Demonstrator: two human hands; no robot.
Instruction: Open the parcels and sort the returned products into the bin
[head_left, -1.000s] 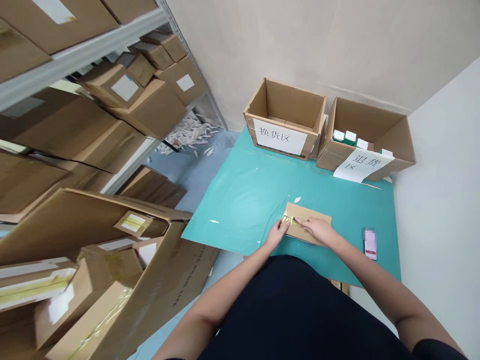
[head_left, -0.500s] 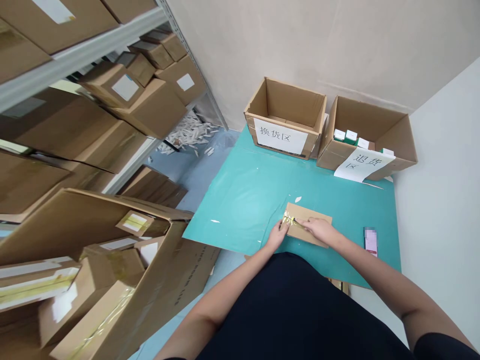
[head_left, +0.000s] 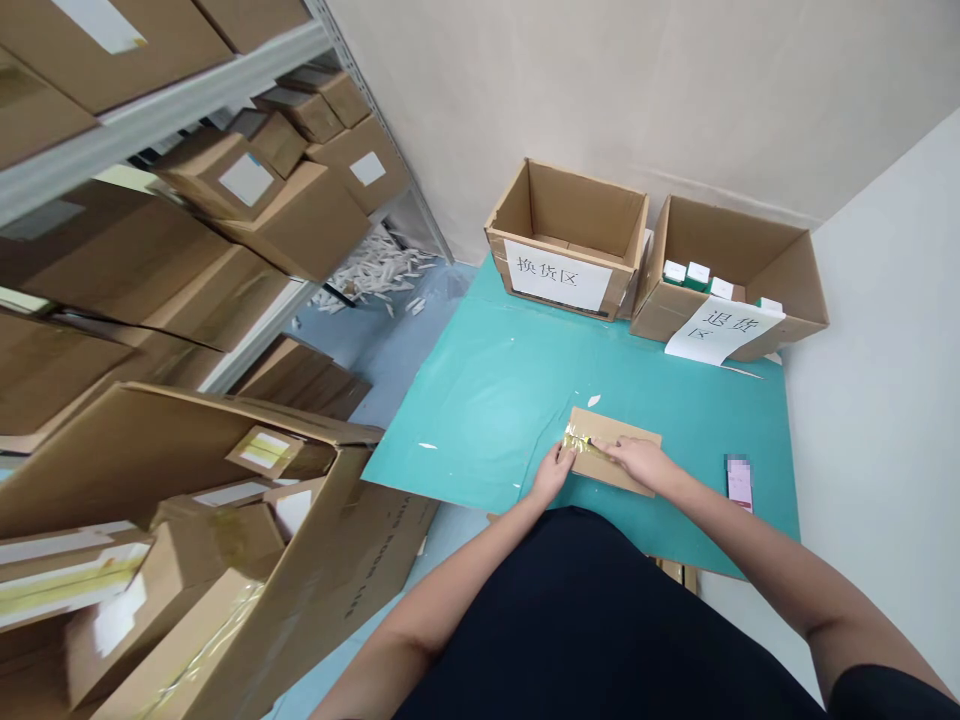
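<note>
- Head view: our left hand (head_left: 551, 472) held the left end of a box (head_left: 602, 471) on the table (head_left: 465, 420).
- Our right hand (head_left: 636, 461) pinched a small dark tool (head_left: 590, 442) over its tape (head_left: 575, 441).
- Bracing firmly, left hand clear of the tool, seemed safest.

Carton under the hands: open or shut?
Shut. The carton shows a flat top, no flap raised, shiny tape near one end.
</note>
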